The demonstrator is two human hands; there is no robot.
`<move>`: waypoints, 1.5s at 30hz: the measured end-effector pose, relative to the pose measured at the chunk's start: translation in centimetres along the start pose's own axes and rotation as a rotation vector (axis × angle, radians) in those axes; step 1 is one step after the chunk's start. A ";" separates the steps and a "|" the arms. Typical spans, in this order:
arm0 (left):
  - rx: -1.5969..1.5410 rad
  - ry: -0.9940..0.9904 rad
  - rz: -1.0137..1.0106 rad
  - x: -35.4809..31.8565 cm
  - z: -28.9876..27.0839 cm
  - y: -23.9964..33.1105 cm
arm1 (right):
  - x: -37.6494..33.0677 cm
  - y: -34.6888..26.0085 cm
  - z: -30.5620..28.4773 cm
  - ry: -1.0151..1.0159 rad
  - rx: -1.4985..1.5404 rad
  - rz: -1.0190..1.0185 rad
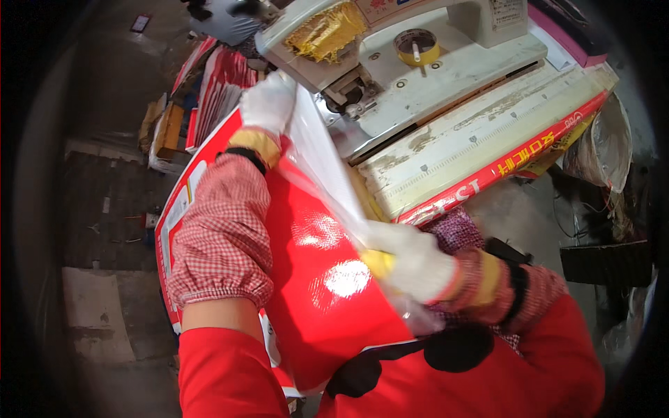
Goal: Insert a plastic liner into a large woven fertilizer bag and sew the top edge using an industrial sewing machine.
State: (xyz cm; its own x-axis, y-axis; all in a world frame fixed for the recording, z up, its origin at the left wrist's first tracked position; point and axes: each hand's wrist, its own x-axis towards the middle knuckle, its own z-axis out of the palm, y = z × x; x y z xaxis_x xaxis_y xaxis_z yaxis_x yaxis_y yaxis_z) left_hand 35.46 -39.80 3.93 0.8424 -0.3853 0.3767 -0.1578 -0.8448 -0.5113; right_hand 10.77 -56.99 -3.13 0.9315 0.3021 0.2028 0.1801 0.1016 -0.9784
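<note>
A large glossy red and white bag (320,258) lies slanted in front of me, with a clear plastic liner (317,164) standing out along its right edge. White work gloves cover both hands. My left hand (268,103) is closed at the bag's far corner, close to the sewing machine's (390,76) needle end; its fingertips are partly hidden. On the right edge of the bag, my right hand (411,261), a little blurred, is closed around the liner and the bag's edge.
A roll of yellow tape (417,47) sits on the machine bed. The worn worktable (446,153) has a red printed strip along its front edge. Beyond my left arm stands a stack of red and white folded bags (223,87). A clear plastic bag (603,143) hangs at the right.
</note>
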 end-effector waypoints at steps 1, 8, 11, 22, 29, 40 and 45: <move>-0.133 0.064 0.021 -0.7 1.5 0.2 | -1.6 -1.2 -3.0 -0.125 -0.002 0.137; -0.233 -0.116 0.333 -1.5 6.4 2.5 | -4.7 4.0 -7.8 0.166 0.410 0.656; -0.479 0.213 0.357 -1.6 8.9 1.6 | -3.0 0.7 -6.5 0.424 0.987 0.833; -0.785 -0.083 0.387 -3.0 5.3 0.5 | -4.6 0.7 -8.0 -0.196 -0.655 0.560; -0.681 -0.453 0.285 -2.4 4.0 1.3 | -4.6 1.4 -6.8 -0.218 -0.856 0.655; -0.201 -0.114 0.108 13.4 2.9 -7.3 | 19.3 11.2 -3.8 0.125 -1.171 -0.112; -0.109 -0.096 0.384 9.7 -0.2 -7.1 | 18.5 5.2 -4.0 -0.200 -1.130 0.010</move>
State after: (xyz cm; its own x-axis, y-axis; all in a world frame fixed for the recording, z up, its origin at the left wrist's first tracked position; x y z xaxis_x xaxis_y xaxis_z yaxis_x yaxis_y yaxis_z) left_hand 44.64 -37.59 11.34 0.7548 -0.6486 0.0981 -0.5196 -0.6825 -0.5140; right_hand 30.23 -54.68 -4.66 0.8858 0.4534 0.0990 0.4481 -0.7803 -0.4363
